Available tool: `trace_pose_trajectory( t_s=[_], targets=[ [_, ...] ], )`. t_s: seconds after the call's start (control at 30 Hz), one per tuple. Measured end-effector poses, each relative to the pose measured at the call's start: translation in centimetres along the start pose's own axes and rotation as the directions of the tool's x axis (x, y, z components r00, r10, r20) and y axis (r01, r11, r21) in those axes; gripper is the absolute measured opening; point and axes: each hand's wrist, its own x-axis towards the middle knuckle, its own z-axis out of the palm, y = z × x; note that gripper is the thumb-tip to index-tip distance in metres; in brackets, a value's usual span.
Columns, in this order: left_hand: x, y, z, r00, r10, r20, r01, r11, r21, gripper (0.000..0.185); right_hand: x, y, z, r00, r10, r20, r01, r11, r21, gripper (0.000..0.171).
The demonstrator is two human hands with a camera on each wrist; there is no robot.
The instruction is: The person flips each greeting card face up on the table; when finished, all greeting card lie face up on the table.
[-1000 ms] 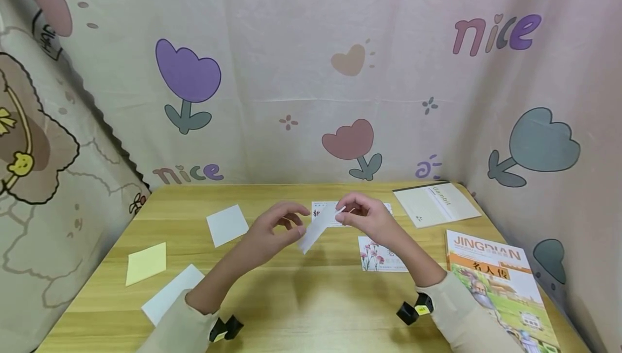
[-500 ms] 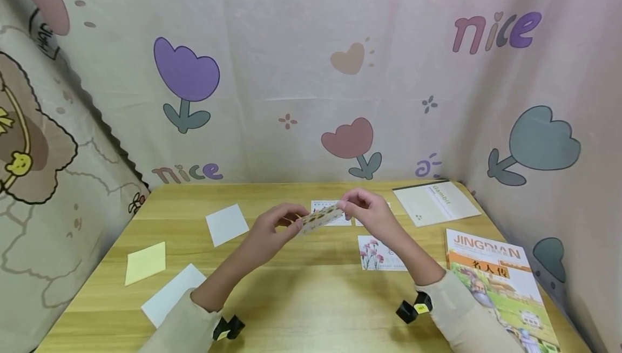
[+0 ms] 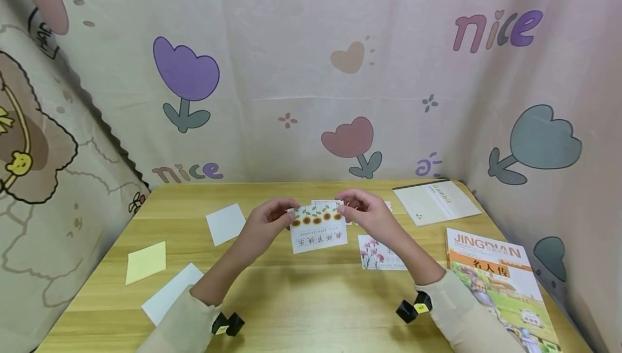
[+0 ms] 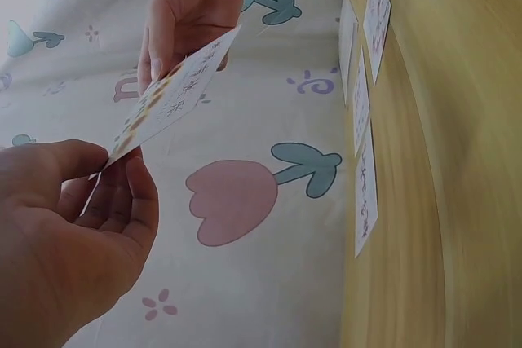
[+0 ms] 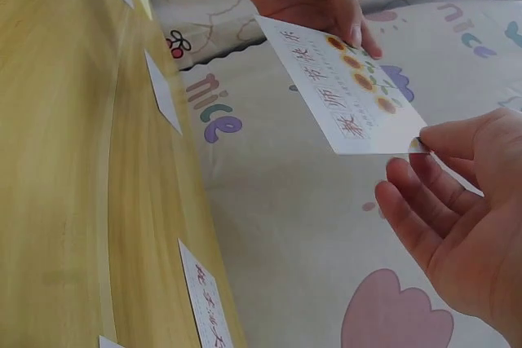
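While both hands hold it clear of the wooden table [image 3: 311, 299], the sunflower card [image 3: 318, 229] hangs face toward the person above the table's middle, caught only at its two top corners. The left hand [image 3: 264, 226] pinches one corner between thumb and forefinger, and the right hand [image 3: 369, 218] pinches the other in the same way; the wrist views show how little paper sits inside each pinch, with the remaining fingers [image 5: 416, 218] loose and apart below the edge.

That thin hold looks like the main risk. If either pinch slackens, the card would likely swing from the other corner or slip free and drop toward the flower card [image 3: 381, 253] lying just right of centre. Pulling the hands apart could crease or tear it across the top; pushing them together could bow it.

Nearer the front left corner lie a white sheet [image 3: 170, 293] and a yellow note [image 3: 146, 262], with a white square [image 3: 225, 223] farther back. Along the right edge lies an illustrated book [image 3: 500, 283], and a pale notebook [image 3: 434, 203] sits at the far right corner. More cards [image 3: 386, 205] lie partly hidden behind the hands, so a dropped card might land among them and be mixed up.
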Motion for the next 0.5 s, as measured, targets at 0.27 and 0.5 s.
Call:
trace_pose_trajectory(
  t_s=[0.27, 0.5],
  targets=[
    [0.37, -0.35, 0.03, 0.999, -0.035, 0.015, 0.036, 0.999, -0.022, 0.024, -0.04, -0.01, 0.29, 1.0, -0.01, 0.023, 0.01, 1.0, -0.012, 0.024],
    [0.47, -0.54, -0.05, 1.0, -0.025, 0.003, 0.025, 0.998, -0.066, 0.034, -0.04, 0.28, 0.38, 0.993, 0.026, -0.114, -0.025, 1.0, 0.006, 0.021]
  ],
)
